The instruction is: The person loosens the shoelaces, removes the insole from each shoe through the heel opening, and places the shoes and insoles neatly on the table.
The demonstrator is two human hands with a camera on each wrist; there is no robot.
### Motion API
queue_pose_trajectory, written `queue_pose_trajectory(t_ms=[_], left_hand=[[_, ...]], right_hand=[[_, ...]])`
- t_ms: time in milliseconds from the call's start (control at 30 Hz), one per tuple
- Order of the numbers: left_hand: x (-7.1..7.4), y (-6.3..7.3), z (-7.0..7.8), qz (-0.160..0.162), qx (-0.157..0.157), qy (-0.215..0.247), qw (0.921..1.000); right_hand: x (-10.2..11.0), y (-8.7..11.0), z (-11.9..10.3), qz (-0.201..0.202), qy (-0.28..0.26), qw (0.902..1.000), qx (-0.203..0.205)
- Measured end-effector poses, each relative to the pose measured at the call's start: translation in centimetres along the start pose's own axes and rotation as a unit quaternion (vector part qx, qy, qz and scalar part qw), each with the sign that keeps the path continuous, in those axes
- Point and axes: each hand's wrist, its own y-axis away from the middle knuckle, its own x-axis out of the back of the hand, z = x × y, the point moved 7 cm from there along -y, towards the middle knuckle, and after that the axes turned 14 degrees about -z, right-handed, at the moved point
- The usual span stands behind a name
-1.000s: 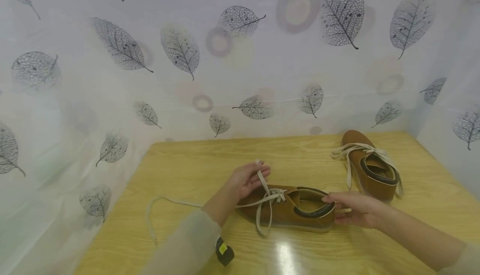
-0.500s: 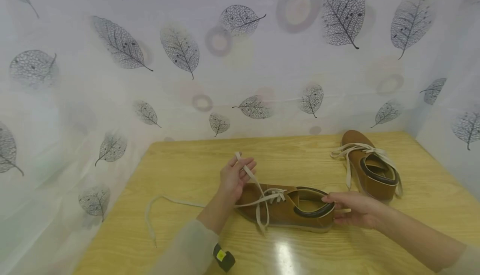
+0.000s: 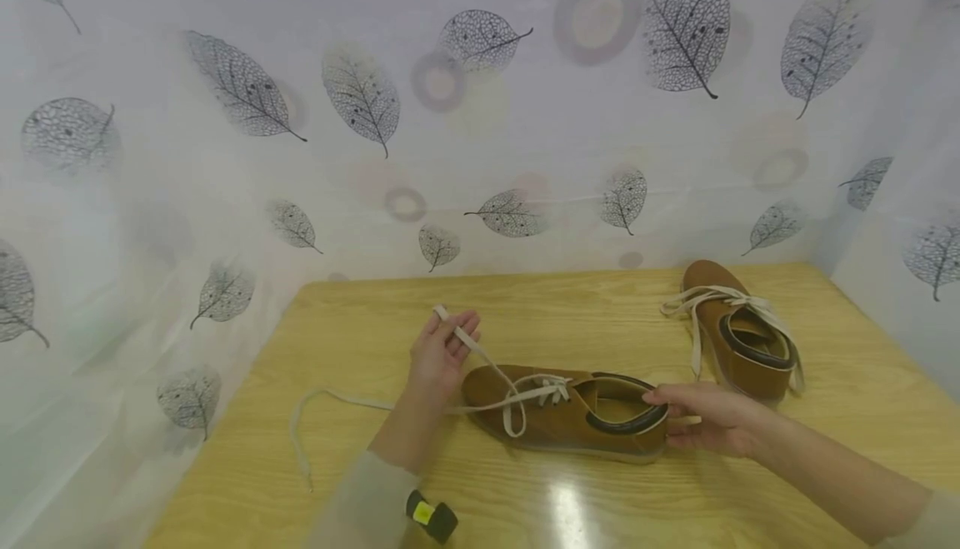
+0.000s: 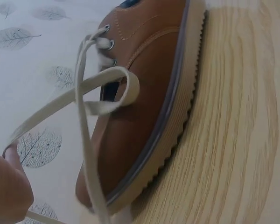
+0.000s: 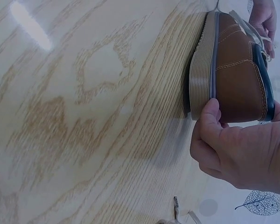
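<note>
A brown lace-up shoe (image 3: 555, 432) lies on the wooden table, toe to the left. My left hand (image 3: 438, 361) pinches one end of its cream shoelace (image 3: 486, 357), held up left of the toe. Between hand and eyelets the lace makes a small loop, also plain in the left wrist view, where the lace (image 4: 51, 107) runs taut from the fingertips. The lace's other half (image 3: 360, 401) passes behind my left forearm onto the table. At the heel, my right hand (image 3: 708, 420) grips the shoe's back, index finger at the collar; the right wrist view shows fingers (image 5: 210, 116) against the heel.
A second brown shoe (image 3: 757, 374) with loose cream laces stands at the back right, beyond my right hand. By my left sleeve is a small black object (image 3: 431, 517) with a yellow patch. A leaf-patterned sheet (image 3: 540, 116) hangs behind the table (image 3: 360, 307).
My left hand has moved left, drawing the lace end with it; the hanging loop near the eyelets has become smaller. My right hand stays on the heel.
</note>
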Motion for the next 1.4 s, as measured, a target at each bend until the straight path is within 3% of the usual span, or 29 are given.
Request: queue_pose_trajectory(t_ms=[333, 567, 800, 1033, 1400], left_hand=[[2.2, 1.3, 3.9, 0.016, -0.024, 0.006, 0.9996], [4.0, 1.9, 6.8, 0.052, -0.036, 0.046, 0.9969], [5.3, 2.4, 9.7, 0.064, -0.056, 0.066, 0.9941], [8.2, 3.1, 12.3, 0.089, -0.077, 0.091, 0.9889], [12.6, 3.2, 13.7, 0.146, -0.092, 0.132, 0.9761]], right_hand=[[-0.1, 0.0, 0.0, -0.012, -0.001, 0.9999, 0.005], [-0.2, -0.1, -0.1, -0.001, -0.005, 1.0, 0.002], [0.0, 0.0, 0.0, 0.008, -0.018, 0.9998, -0.004], [0.0, -0.1, 0.1, 0.009, -0.018, 0.9998, -0.004], [0.1, 0.0, 0.2, 0.016, -0.017, 0.9997, -0.011]])
